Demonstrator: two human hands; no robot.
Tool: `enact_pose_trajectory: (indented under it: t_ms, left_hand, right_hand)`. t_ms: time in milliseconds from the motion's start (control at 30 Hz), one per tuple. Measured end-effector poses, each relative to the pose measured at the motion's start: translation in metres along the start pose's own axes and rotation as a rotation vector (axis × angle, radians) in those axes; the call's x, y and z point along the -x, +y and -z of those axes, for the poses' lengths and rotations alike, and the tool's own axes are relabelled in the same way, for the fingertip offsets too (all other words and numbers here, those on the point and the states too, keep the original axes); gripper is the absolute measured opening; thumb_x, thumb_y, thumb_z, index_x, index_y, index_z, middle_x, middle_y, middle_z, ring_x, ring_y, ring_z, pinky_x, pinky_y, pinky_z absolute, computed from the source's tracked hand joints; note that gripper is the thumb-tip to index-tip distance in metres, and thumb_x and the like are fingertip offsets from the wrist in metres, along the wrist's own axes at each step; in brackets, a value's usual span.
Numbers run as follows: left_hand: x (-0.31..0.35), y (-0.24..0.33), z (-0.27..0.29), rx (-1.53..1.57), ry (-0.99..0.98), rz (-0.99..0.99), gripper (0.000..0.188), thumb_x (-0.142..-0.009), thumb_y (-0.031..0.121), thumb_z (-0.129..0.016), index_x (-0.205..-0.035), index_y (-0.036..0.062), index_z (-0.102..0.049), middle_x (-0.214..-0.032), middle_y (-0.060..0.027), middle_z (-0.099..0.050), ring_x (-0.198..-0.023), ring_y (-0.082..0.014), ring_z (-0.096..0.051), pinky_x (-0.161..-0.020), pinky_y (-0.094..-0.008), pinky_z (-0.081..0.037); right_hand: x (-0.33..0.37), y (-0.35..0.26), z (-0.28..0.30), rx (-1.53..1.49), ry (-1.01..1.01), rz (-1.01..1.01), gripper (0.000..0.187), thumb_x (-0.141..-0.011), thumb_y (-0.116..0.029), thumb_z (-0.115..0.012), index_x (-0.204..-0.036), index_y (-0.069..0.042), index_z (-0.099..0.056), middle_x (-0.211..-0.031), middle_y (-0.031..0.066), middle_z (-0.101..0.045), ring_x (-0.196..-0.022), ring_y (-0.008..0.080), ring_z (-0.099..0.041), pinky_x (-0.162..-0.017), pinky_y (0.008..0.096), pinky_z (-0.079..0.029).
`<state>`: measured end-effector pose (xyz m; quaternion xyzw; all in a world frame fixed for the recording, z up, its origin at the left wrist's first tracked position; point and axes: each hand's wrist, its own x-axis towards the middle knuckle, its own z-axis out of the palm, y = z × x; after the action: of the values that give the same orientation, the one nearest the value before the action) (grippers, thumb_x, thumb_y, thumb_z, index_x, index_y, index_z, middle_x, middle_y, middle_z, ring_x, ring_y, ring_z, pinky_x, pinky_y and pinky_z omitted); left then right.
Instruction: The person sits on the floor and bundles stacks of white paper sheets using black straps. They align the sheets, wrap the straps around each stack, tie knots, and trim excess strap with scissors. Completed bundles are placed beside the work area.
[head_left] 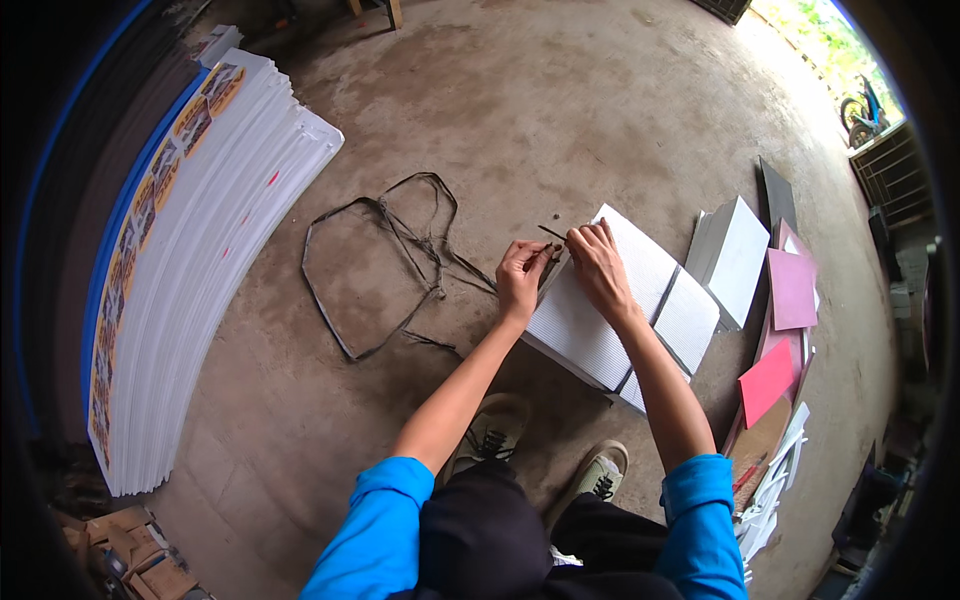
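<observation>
A stack of white ridged sheets (pixel 640 275) lies at a slant on the floor in front of me. One dark flat strap (pixel 668 290) runs round its right part. At the stack's left edge my left hand (pixel 522 280) is closed, thumb and fingers pinching a dark strap. My right hand (pixel 597 262) is bent over the stack's upper left edge, fingers closed; a short strap end sticks out beside its fingertips. Left of my hands a loose tangle of dark strap (pixel 312 262) lies in loops on the floor, one length running toward my left hand.
A tall row of white sheets (pixel 215 240) with a printed orange edge stands at left. Right of the stack are a white block of sheets (pixel 730 255), a pink piece (pixel 792 288), a red piece (pixel 766 385) and paper scraps (pixel 765 515). Cardboard pieces (pixel 140 555) lie lower left.
</observation>
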<state>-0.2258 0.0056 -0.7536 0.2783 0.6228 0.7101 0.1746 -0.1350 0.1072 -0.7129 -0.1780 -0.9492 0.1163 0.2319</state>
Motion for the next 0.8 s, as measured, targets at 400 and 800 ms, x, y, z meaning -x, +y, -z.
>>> enact_pose_trajectory:
  t_ms: [400, 800]
  left_hand:
    - [-0.004, -0.005, -0.001, 0.485, -0.113, 0.399, 0.036, -0.074, 0.007, -0.071, -0.106, -0.0003, -0.056, -0.084, -0.0033, -0.062, -0.078, -0.0096, -0.059, -0.071, -0.0225, -0.050]
    - [-0.031, -0.001, 0.021, 0.391, -0.434, 0.557, 0.018, -0.078, 0.012, -0.066, -0.094, 0.0041, -0.061, -0.087, -0.0032, -0.064, -0.078, -0.0106, -0.060, -0.070, -0.0239, -0.051]
  right_hand:
    - [-0.001, -0.004, 0.005, -0.010, -0.248, -0.061, 0.023, -0.075, -0.003, -0.048, -0.097, -0.008, -0.053, -0.092, 0.0061, -0.054, -0.111, 0.0280, -0.041, -0.100, 0.0632, -0.014]
    - [-0.008, 0.000, 0.017, -0.045, -0.450, -0.075, 0.022, -0.082, -0.006, -0.047, -0.101, -0.012, -0.055, -0.098, 0.0041, -0.052, -0.112, 0.0274, -0.039, -0.103, 0.0608, -0.014]
